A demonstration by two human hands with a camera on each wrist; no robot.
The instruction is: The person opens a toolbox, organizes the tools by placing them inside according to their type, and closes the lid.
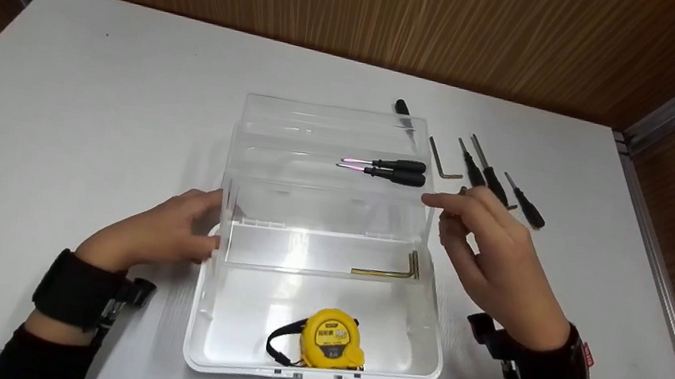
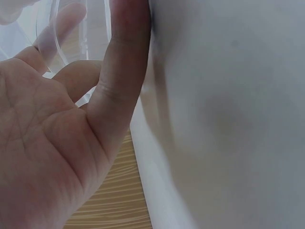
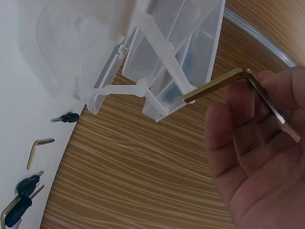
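Observation:
An open clear plastic toolbox (image 1: 413, 354) stands mid-table with its tiered trays (image 3: 176, 57) spread out. My left hand (image 1: 205, 226) rests against its left wall with straight fingers (image 2: 121, 62) on the plastic. My right hand (image 1: 451, 210) hovers at the box's right side and pinches a brass hex key (image 3: 224, 86) between thumb and fingers. Two black-handled screwdrivers (image 1: 397, 170) lie in the upper tray. Another brass hex key (image 1: 389, 272) lies in the middle tray. A yellow tape measure (image 1: 332, 339) sits in the bottom.
On the white table right of the box lie several black-handled screwdrivers (image 1: 490, 172) and a loose hex key (image 1: 442, 162). One black tool (image 1: 402, 107) lies behind the box. Wooden walls close in the table's far and right edges.

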